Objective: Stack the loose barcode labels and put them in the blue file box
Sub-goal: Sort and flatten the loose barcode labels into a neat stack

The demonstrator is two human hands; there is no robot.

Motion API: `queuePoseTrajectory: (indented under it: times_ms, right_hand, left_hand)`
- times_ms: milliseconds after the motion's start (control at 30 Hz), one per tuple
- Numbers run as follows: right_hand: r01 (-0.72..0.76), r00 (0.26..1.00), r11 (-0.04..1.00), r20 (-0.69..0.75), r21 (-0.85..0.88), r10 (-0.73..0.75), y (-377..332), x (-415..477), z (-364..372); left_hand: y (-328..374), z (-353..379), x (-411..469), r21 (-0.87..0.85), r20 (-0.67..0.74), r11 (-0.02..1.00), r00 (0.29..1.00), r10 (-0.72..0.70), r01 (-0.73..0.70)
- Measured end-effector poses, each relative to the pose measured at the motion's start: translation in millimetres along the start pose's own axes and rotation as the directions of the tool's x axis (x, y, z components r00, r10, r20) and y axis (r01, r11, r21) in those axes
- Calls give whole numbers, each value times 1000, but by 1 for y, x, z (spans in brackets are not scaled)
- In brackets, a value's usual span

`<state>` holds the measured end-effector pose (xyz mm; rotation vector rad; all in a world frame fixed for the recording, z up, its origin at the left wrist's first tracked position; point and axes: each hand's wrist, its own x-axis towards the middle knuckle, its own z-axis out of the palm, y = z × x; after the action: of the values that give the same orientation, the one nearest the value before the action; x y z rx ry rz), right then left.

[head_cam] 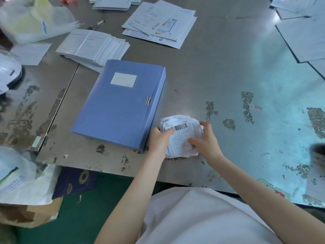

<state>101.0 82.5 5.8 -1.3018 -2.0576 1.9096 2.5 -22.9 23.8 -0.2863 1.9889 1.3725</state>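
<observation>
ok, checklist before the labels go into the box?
1. Grip: left hand and right hand both hold the label stack: ok.
2. Stack squared: edges fanned, not ok.
3. Blue file box open: lid down, clasp across the edge, not ok.
4. Box in reach: beside the left hand, ok.
5. All labels gathered: stray barcode strip on the table to the right, not ok.
6. Room inside the box: cannot tell.

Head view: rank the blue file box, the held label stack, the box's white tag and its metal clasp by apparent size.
1. blue file box
2. label stack, though it sits nearer the camera
3. white tag
4. metal clasp
</observation>
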Motion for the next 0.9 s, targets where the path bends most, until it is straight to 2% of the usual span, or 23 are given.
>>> queuePoseTrajectory:
  times_ms: [167,300,467,633,733,900]
  right_hand:
    - [-25,999,982,-20,185,29,5,-2,-17]
    - [-9,996,962,-82,275,33,11,-3,-39]
    - [163,962,926,-264,339,-72,12,-12,-81]
    - [338,901,894,-377,295,-216,14,-22,-114]
    - [335,903,905,-366,264,-227,28,-23,-125]
    - [269,924,932,-339,242,-179,41,-22,-125]
  left_hand:
    - [4,19,-11,11,54,999,997,48,-49]
    - [10,43,-20,-8,176,989,973,148,-149]
    - [18,78,-31,-52,335,932,873,355,-359]
    - [20,101,-37,-140,443,873,759,477,-467]
    - [9,109,-37,-111,497,870,731,468,-481]
    - [-8,113,-27,-41,495,902,776,391,-429]
